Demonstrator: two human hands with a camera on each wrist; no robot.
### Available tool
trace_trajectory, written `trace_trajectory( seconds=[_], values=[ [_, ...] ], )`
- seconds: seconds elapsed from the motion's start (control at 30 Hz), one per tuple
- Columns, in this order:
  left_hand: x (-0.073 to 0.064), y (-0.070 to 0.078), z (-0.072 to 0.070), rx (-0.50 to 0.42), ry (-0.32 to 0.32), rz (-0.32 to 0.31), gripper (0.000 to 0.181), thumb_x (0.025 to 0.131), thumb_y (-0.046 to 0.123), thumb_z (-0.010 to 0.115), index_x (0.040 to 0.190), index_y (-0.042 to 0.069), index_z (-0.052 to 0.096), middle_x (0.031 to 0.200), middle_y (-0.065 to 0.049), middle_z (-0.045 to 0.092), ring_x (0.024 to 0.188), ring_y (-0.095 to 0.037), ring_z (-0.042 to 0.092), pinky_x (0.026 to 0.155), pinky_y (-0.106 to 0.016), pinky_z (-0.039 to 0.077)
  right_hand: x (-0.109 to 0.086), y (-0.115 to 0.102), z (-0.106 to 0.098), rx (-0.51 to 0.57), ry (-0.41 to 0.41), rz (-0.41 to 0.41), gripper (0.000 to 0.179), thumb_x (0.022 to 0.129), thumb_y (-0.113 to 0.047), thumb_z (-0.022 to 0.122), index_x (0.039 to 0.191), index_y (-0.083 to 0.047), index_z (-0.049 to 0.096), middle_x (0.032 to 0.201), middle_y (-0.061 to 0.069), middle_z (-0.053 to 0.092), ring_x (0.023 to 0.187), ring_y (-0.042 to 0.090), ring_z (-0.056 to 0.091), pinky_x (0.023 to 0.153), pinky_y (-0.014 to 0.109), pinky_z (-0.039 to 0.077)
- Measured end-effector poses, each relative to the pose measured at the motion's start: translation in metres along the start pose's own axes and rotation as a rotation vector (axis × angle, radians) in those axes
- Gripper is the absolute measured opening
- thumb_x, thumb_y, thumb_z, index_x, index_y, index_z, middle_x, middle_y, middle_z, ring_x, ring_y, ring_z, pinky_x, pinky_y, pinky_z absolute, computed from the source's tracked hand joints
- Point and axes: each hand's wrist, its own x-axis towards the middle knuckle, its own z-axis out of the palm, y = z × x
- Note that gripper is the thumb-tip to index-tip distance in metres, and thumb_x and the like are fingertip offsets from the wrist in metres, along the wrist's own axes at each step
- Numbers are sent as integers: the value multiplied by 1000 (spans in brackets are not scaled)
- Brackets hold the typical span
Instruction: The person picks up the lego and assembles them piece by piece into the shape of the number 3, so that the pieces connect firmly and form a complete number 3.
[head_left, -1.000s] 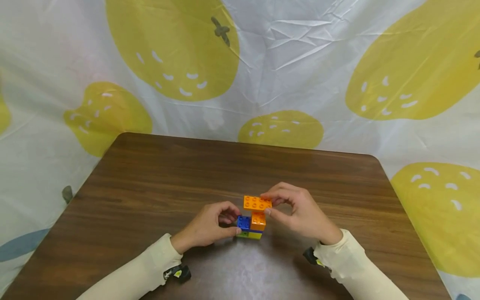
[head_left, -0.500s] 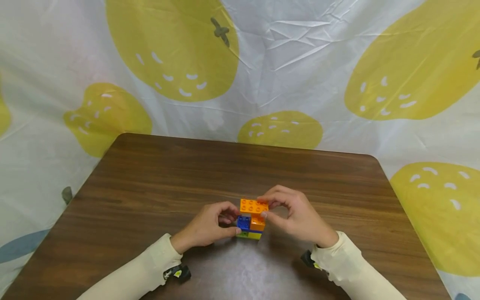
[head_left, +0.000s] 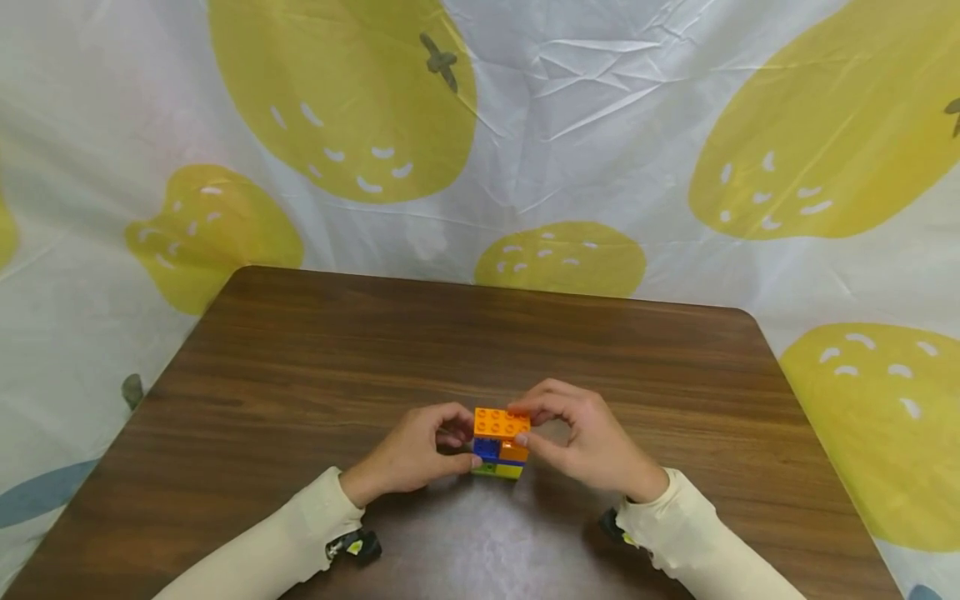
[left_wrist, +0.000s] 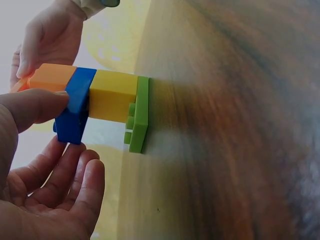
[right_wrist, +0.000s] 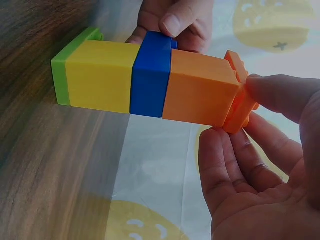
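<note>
A small tower of toy building bricks stands on the brown table (head_left: 337, 333) between my hands. From the bottom up it has a flat green brick (left_wrist: 141, 117), a tall yellow brick (right_wrist: 100, 75), a flatter blue brick (right_wrist: 151, 75) and a tall orange brick (right_wrist: 200, 87). With thumb and fingers, my left hand (head_left: 408, 450) grips the blue brick at its sides. My right hand (head_left: 600, 437) pinches a flat orange brick (head_left: 502, 422) by its right end. That flat brick lies right at the orange brick's top, slightly tilted in the right wrist view, and covers part of the blue studs from above.
Behind the table hangs a white cloth (head_left: 570, 167) printed with large yellow fruit. The table's far edge runs just in front of it. Each wrist carries a small black device (head_left: 356, 546) over a cream sleeve (head_left: 270, 537).
My right hand has brought the flat orange brick left and down, from above the tower's right side to over its top. My left hand has kept its hold on the blue brick.
</note>
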Motion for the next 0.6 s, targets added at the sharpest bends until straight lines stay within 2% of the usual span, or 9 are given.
trace_trajectory(
  seconds=[0.3,0.6],
  values=[
    [0,1,0,-1,1,0,34,89,19,86,117,10,70,114,-4,72,102,-18,70,94,-33,62,-2,-1,1,-17,-19,-17,34,86,-7,86,119,-14,77,113,-3,74,96,9,71,82,30,64],
    [0,2,0,1,2,-11,33,89,18,86,117,10,70,114,-4,72,102,-18,69,94,-33,62,-3,-1,1,2,5,-9,32,84,-8,88,114,-15,79,109,-6,74,93,8,72,79,31,65]
  ],
)
